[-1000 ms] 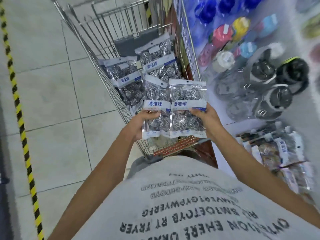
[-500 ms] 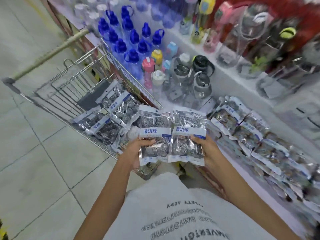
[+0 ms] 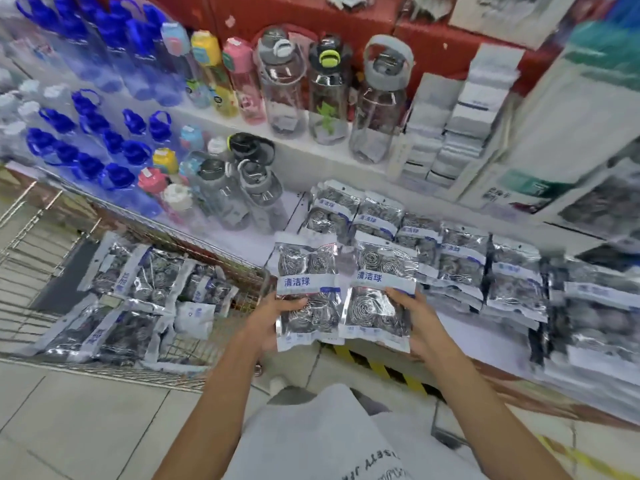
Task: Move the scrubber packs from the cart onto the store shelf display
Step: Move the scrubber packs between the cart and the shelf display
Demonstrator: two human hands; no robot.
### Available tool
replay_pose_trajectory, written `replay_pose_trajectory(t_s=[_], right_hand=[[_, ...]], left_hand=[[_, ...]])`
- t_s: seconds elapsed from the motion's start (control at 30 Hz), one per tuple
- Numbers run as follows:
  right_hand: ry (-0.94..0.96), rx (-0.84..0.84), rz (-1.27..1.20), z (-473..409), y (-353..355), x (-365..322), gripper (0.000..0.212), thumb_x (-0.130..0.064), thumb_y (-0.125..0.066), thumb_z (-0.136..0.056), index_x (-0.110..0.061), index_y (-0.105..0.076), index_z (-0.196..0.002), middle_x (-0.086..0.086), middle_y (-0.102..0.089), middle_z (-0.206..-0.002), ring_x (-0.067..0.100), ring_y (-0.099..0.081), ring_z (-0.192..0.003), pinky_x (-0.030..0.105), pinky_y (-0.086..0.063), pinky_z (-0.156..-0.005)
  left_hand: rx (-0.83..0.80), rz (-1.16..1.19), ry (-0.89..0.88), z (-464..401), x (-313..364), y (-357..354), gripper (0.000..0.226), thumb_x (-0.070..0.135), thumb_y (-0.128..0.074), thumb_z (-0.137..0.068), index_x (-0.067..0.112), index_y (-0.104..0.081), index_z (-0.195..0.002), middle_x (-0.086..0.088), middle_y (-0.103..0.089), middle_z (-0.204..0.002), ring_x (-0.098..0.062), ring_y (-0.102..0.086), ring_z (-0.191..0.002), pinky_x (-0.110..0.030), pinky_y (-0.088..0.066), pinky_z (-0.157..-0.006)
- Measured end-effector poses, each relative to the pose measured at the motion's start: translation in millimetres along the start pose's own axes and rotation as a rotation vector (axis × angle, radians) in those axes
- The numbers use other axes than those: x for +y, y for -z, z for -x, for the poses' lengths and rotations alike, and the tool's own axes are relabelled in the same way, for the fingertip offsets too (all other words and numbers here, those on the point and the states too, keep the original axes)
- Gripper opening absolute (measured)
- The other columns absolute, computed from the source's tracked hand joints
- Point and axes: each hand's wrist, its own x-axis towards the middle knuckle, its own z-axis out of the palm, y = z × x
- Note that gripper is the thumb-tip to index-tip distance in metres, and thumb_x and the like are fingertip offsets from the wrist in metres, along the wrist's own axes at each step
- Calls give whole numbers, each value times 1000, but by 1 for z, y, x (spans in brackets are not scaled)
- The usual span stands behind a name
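Silvery steel-wool scrubber packs are held side by side above the shelf's front edge: the left hand (image 3: 268,322) grips the left pack (image 3: 306,289) with its thumb curled over the front, and the right hand (image 3: 420,323) grips the right pack (image 3: 381,289) the same way, the two packs touching along their inner edges. More scrubber packs (image 3: 464,261) already lie in overlapping rows on the white shelf (image 3: 485,341) just beyond and to the right. Others (image 3: 138,292) lie heaped in the wire cart (image 3: 31,244) to the left, below rows of blue-capped bottles (image 3: 104,140).
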Motion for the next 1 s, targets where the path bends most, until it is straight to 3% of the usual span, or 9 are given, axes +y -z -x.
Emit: replay_pose_trajectory(t_s=[0.1,0.17,0.23,0.37,0.43,0.53,0.73,0.9,1.0], right_hand=[[-24,11,-66,-8,37,-1,44,-18,-83,-85,-5,-67,-123,6,-76,-102,12,-74,-80,31,-61,-56],[-31,34,-62,-19,56,-2,75,-41,-99,-58,-12,-70,-121,7,-77,-109,21,-74,-100,47,-64,-78],[-20,57,-47,-43,77,3,97,-56,-102,-35,-23,-71,-121,3,-77,-117,30,-67,-119,60,-52,-101],[-13,86,-18,-90,97,6,115,-59,-101,-37,-24,-60,-139,0,-73,-127,28,-63,-123,57,-46,-109],[-31,81,-41,-92,86,-11,96,-50,-102,-48,-25,-64,-133,0,-74,-123,30,-64,-122,59,-45,-109],[-39,128,-1,-92,62,-42,50,-35,-92,-72,-26,-72,-117,-3,-76,-118,26,-65,-118,55,-46,-109],[-38,230,47,-135,33,-74,44,-21,-88,-80,-18,-68,-120,-1,-75,-115,26,-65,-114,54,-43,-111],[-37,279,72,-166,11,-94,26,-11,-78,-90,-18,-61,-109,-9,-64,-93,10,-58,-84,33,-39,-90],[-61,322,123,-185,2,-98,32,-13,-80,-88,-15,-65,-117,-1,-69,-104,19,-60,-97,34,-40,-89]], left_hand=[[-21,-57,9,-12,-3,-31,43,4,-82,-76,3,-68,-116,-8,-80,-101,-30,-73,-103,-41,-61,-76],[-29,-104,-7,-20,-3,-48,45,6,-84,-73,4,-70,-115,-10,-79,-106,-32,-72,-108,-42,-61,-80],[-28,-136,-30,-29,2,-61,40,0,-81,-78,4,-70,-116,-12,-79,-107,-31,-73,-106,-39,-62,-75],[13,-148,-58,-58,24,-74,50,6,-88,-69,9,-72,-117,-14,-78,-109,-36,-71,-110,-64,-54,-97],[12,-171,-74,-74,40,-78,49,4,-86,-72,12,-71,-118,-11,-79,-108,-35,-71,-109,-67,-52,-98],[44,-223,-84,-99,69,-85,42,-4,-78,-81,12,-69,-118,-1,-80,-98,-22,-72,-100,-52,-60,-90],[28,-272,-24,-157,119,-90,40,-8,-78,-80,17,-69,-110,-5,-80,-102,-31,-71,-111,-64,-51,-101],[8,-351,33,-205,141,-88,40,-5,-82,-77,8,-70,-113,-18,-77,-110,-41,-71,-96,-64,-56,-91],[38,-428,54,-230,148,-88,36,0,-85,-76,10,-71,-107,-14,-78,-101,-46,-73,-99,-66,-56,-91]])
